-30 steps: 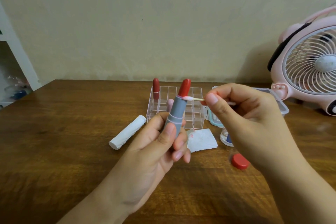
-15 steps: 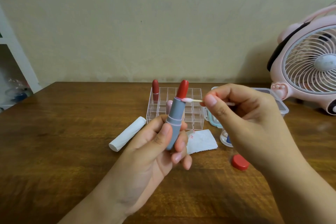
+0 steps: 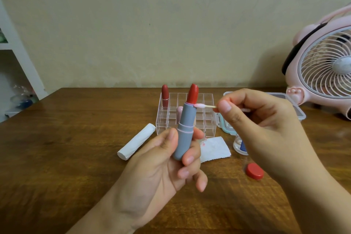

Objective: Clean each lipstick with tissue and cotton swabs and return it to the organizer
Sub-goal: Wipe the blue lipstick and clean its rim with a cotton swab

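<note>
Head view: fingers [image 3: 224,107] pinching swab [image 3: 206,106]

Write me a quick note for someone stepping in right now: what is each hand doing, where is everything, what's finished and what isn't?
Left hand grips the grey lipstick upright, red bullet extended.
Right hand pinches a cotton swab, its pink-stained tip at the bullet's base by the tube rim.
The clear organizer behind holds a dark red lipstick in its back left corner and a pink one, mostly hidden.
On the table: rolled tissue, stained tissue piece, red cap.
Done: some wiping, judging by the stains.
Left: finish swabbing and return this lipstick to the organizer.
</note>
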`<control>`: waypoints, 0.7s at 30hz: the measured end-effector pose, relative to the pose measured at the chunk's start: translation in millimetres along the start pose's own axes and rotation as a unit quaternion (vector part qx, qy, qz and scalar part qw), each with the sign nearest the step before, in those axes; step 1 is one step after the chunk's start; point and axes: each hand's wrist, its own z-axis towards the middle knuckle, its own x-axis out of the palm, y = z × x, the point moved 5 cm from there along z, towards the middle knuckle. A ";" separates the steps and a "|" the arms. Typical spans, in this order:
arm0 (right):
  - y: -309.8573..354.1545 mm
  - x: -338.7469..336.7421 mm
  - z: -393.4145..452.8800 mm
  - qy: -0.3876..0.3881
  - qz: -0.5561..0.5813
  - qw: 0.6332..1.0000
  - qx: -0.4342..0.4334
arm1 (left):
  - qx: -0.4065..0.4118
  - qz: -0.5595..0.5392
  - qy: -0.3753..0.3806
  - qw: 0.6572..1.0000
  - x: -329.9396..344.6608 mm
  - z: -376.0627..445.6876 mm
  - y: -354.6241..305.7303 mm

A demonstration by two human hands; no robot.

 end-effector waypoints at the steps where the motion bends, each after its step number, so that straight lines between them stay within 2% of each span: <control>1: 0.0 0.7 -0.1 0.003 0.002 1.000 -0.001 | -0.001 -0.003 0.003 1.000 0.3 -0.2 0.3; 7: 0.8 2.4 -1.0 0.008 0.014 1.000 -0.004 | 0.015 0.031 -0.007 0.999 1.7 -0.5 0.6; 21: 2.2 1.5 -0.4 0.009 0.012 1.000 -0.001 | 0.004 0.010 -0.009 1.000 0.7 -1.1 -0.7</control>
